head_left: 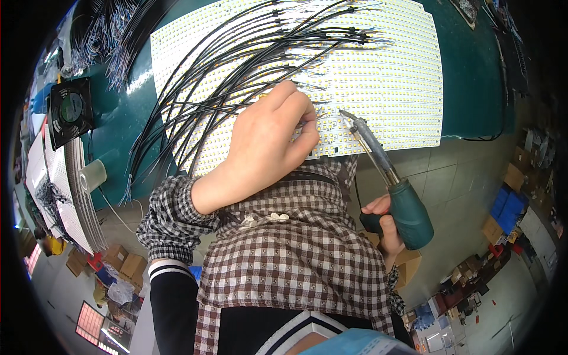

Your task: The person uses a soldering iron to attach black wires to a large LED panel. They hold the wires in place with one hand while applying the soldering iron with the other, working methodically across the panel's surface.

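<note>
My left hand is pinched closed over the near edge of a white LED panel, on a black cable that runs in under it; the fingertips partly hide the cable's end. My right hand grips the green handle of a soldering gun. Its long metal barrel points up and left, and the tip is over the panel just right of my left fingers. Several other black cables lie across the panel, their thin bare-ended wires spread along its middle.
The panel rests on a dark green table. At the left are a black fan, a clear roll and a stack of white panels. Bundled cables lie at the far left. Cardboard boxes stand on the floor.
</note>
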The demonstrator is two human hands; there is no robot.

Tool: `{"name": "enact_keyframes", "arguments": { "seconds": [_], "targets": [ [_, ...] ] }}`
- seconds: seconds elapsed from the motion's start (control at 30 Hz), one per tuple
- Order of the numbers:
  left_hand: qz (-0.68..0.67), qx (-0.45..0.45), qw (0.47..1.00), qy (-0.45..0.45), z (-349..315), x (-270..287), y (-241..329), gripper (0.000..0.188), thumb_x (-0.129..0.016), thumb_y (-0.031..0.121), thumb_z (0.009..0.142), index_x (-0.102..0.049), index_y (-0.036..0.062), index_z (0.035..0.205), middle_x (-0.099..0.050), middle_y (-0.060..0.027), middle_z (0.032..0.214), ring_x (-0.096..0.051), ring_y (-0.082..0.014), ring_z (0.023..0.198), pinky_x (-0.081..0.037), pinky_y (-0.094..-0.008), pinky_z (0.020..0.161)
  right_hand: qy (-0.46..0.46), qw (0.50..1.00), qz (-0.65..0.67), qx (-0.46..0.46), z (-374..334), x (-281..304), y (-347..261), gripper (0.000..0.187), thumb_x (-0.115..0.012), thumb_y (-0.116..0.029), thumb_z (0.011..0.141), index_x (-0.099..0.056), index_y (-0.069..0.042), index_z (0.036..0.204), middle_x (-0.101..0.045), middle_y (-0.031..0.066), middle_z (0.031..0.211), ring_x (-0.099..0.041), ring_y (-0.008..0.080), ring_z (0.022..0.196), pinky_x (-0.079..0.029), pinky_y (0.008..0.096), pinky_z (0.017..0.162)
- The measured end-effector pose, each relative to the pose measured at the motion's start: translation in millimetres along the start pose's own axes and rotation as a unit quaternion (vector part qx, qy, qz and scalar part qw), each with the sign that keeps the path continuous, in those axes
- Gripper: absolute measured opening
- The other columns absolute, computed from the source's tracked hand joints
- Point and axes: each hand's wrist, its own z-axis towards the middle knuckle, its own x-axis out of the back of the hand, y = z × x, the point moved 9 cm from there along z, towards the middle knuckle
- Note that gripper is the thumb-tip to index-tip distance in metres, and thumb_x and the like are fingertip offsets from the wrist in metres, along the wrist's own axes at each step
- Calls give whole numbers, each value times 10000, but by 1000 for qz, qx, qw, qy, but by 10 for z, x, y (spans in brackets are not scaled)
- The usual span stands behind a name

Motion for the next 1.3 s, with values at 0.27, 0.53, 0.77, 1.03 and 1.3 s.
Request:
{"name": "enact_keyframes", "arguments": {
  "seconds": [0.27,0.53,0.77,1.03,1.3],
  "targets": [
    [-25,4,1000,11,13,24,-17,119,-707,52,794,-598,62,839,-571,-81,810,-614,-276,683,-489,-373,571,-14,999,-42,9,55,6,-39,386,-644,-240,956,-573,95,1135,-650,206,1033,-672,274,929,-584,373,791],
    [-78,27,994,-71,84,18,-28,88,-704,34,850,-644,11,909,-588,-59,866,-600,-155,705,-491,-263,626,32,999,10,-7,4,88,-12,458,-712,-219,935,-555,84,1239,-664,183,1140,-688,314,1040,-600,359,810],
    [-51,48,996,-60,146,-10,-36,72,-683,91,778,-646,50,824,-612,-92,826,-652,-286,741,-517,-384,648,22,1000,-11,-13,-47,122,17,424,-683,-222,937,-571,94,1195,-666,206,1101,-694,294,945,-574,380,829],
    [-22,33,997,-70,144,-38,-9,68,-666,103,783,-628,52,807,-614,-95,830,-645,-315,764,-511,-416,658,-5,999,-40,-4,-20,48,-13,337,-605,-242,962,-597,82,1055,-656,191,969,-666,259,874,-548,387,795],
    [-16,33,996,-75,143,-43,-4,68,-664,99,784,-625,50,809,-613,-97,836,-645,-320,764,-514,-422,658,-16,999,-21,-47,-59,44,81,258,-624,-196,965,-585,52,1025,-621,160,950,-629,237,913,-564,389,845]
  ]
}}
